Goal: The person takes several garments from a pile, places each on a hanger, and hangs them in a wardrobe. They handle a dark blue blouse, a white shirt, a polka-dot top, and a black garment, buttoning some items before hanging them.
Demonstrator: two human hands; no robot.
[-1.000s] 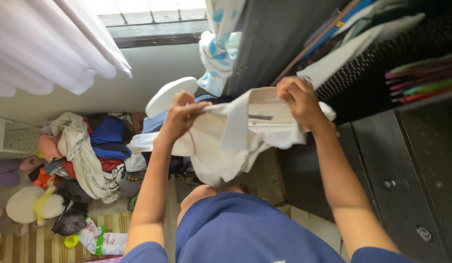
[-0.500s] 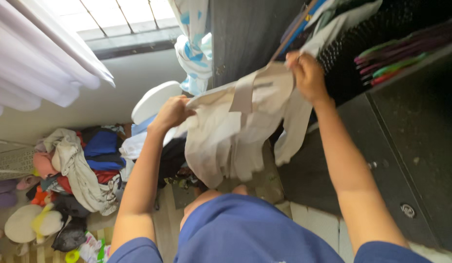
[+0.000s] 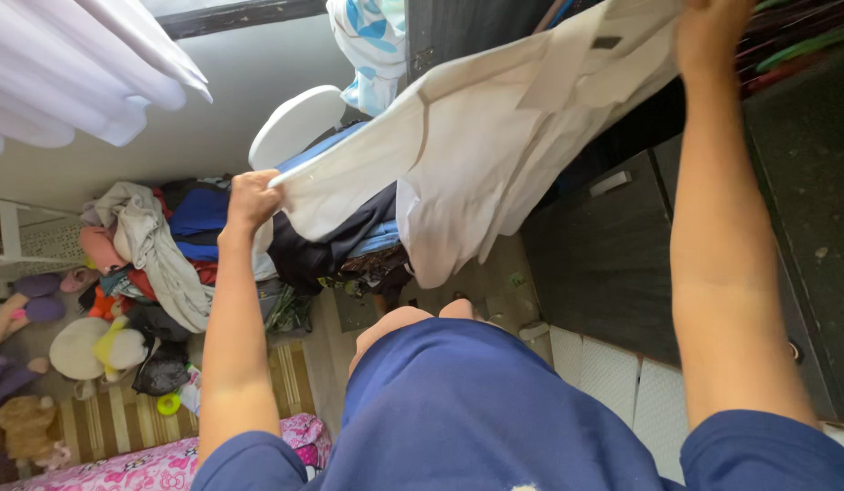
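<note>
View from above a person in a blue top, arms raised. Both hands hold a white shirt [image 3: 495, 155] stretched out in the air in front of the chest. The left hand [image 3: 251, 198] is closed in a fist, gripping one edge of the shirt. The right hand [image 3: 713, 32] is cut off by the top of the frame; its fingers curl over the shirt's other end. The spread cloth hides part of a dark cabinet [image 3: 613, 255] on the right and part of a clothes pile [image 3: 158, 245] below. A round white stool [image 3: 295, 123] stands beside the pile. Soft toys [image 3: 85, 350] lie on the floor at left, near a striped rug [image 3: 122, 418]. White curtains [image 3: 76, 73] hang at upper left.
</note>
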